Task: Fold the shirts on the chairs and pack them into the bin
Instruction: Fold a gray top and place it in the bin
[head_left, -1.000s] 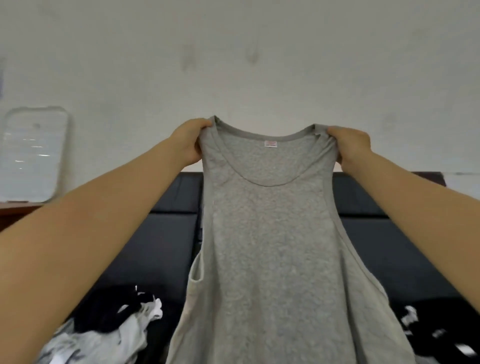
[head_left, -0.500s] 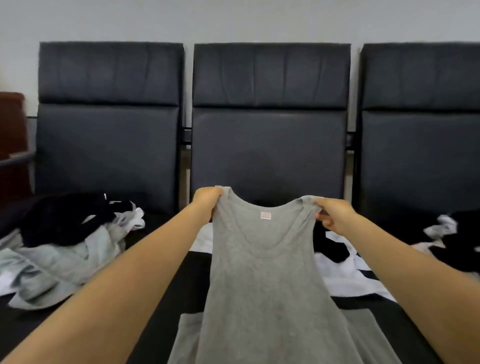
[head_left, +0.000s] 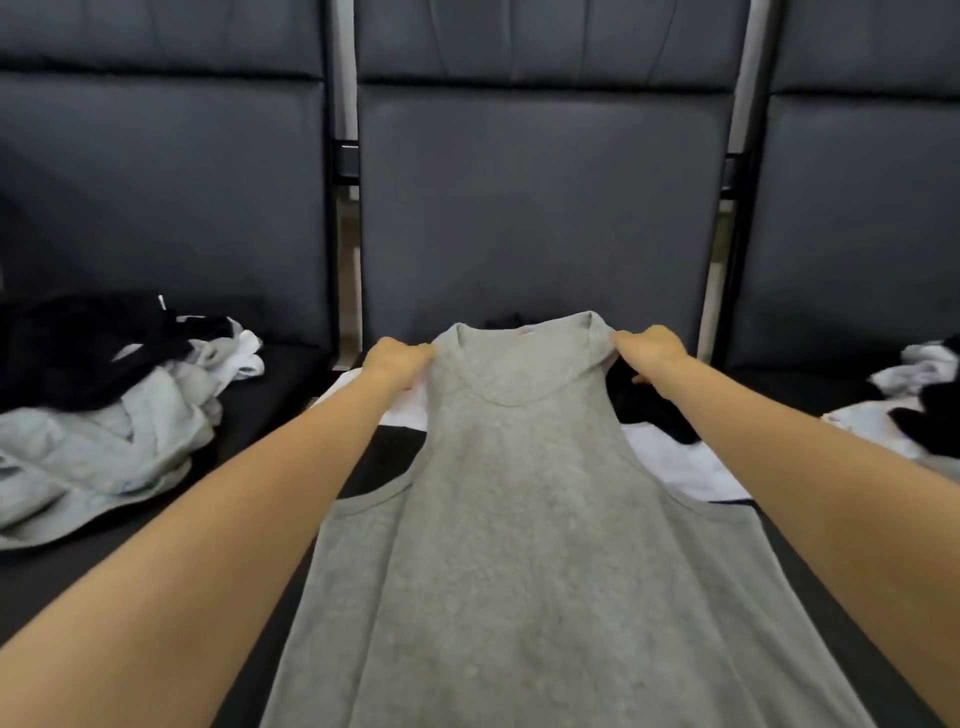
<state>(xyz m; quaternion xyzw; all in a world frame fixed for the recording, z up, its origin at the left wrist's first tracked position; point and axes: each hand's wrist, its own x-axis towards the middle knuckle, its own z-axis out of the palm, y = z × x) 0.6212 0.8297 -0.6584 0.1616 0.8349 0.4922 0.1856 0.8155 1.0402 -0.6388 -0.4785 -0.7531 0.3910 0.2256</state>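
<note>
- My left hand (head_left: 397, 361): fingers curled, gripping the left shoulder strap of the grey tank top (head_left: 524, 509).
- My right hand (head_left: 649, 353): pinching the right strap.
- Grey tank top: stretched between both hands, body spread towards me over the middle chair (head_left: 540, 208) seat.
- Clothes heap (head_left: 104, 405): left seat.

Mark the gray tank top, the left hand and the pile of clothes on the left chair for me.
gray tank top (head_left: 524, 519): head view, middle of the front panel.
left hand (head_left: 397, 361): head view, back of the hand at the shoulder strap.
pile of clothes (head_left: 104, 415): head view, pale garment in the heap.
</note>
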